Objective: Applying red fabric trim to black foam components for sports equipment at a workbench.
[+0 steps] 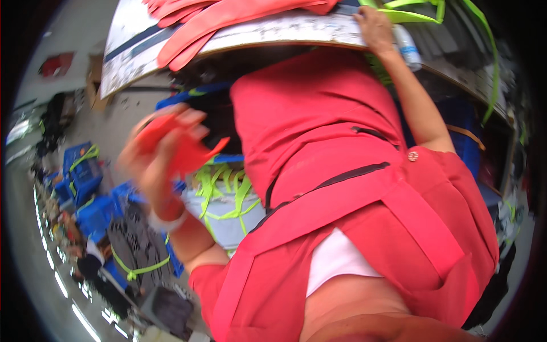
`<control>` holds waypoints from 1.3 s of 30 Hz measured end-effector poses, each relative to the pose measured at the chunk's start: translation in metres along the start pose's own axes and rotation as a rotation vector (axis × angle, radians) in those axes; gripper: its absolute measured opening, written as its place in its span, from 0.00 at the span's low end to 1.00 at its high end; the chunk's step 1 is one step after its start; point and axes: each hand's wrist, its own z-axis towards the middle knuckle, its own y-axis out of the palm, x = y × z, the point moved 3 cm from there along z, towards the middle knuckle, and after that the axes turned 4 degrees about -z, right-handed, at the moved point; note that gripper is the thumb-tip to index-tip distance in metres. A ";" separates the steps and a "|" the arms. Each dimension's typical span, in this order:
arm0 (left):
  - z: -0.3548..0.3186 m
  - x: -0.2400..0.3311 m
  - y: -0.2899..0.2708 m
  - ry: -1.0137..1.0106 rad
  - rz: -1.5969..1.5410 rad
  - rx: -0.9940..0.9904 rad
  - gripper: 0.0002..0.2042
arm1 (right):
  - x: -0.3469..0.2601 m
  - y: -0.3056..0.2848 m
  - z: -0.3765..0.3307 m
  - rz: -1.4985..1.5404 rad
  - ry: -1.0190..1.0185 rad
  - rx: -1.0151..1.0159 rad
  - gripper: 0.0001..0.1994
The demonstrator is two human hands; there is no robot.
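My left hand (147, 162), blurred by motion, is raised off the table's near left side. Its fingers are closed around a coral-red piece of fabric (187, 153), and a narrow end of the cloth sticks out to the right. My right hand (376, 31) rests at the table's edge with its fingers stretched out, next to a yellow-green strap (413, 16). A white plastic bottle (407, 48) stands just right of that wrist. On the white tabletop (134, 43) lie long coral-red fabric strips (205, 28), stacked loosely.
A red apron (319, 108) covers my front and lap. To the left, blue crates (85, 165) stand on the floor, near a bundle of dark grey fabric (139, 242) tied with a green strap. Beside my left forearm, yellow-green straps (231, 214) hang over a pale bin (228, 228).
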 end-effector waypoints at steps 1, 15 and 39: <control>0.007 -0.026 0.009 -0.064 -0.092 -0.093 0.12 | 0.003 0.000 0.002 0.041 0.019 -0.094 0.12; -0.001 -0.066 0.029 -0.204 -0.250 -0.136 0.12 | -0.228 -0.161 -0.039 1.209 -0.316 -0.549 0.08; -0.012 -0.084 0.038 -0.170 -0.176 -0.137 0.09 | -0.244 -0.145 -0.064 1.549 -0.214 -0.716 0.09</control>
